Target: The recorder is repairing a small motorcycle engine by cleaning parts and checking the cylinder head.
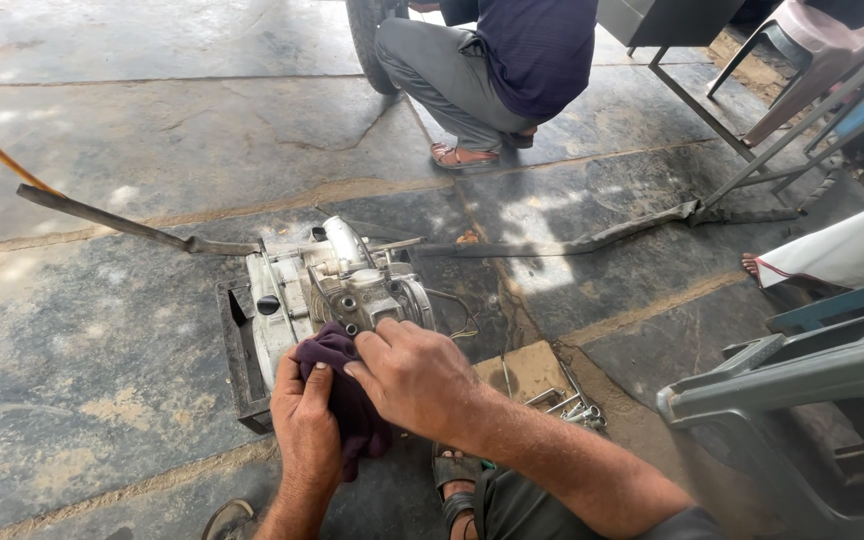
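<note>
From the head camera, both hands work at a grey engine block (337, 290) sitting in a dark metal tray (237, 370) on the stone floor (102, 330). The left hand (304, 430) has its fingers closed on a dark purple rag (347, 400), pressed to the block's near side. The right hand (417, 375) lies over the rag, fingers curled against the engine. Another person crouches (492, 70) beyond, and loose bolts (577, 408) lie just right.

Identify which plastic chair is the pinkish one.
The pinkish plastic chair stands at top right, behind the metal frame. The grey chair sits at lower right, nearer the person's right hand.
</note>
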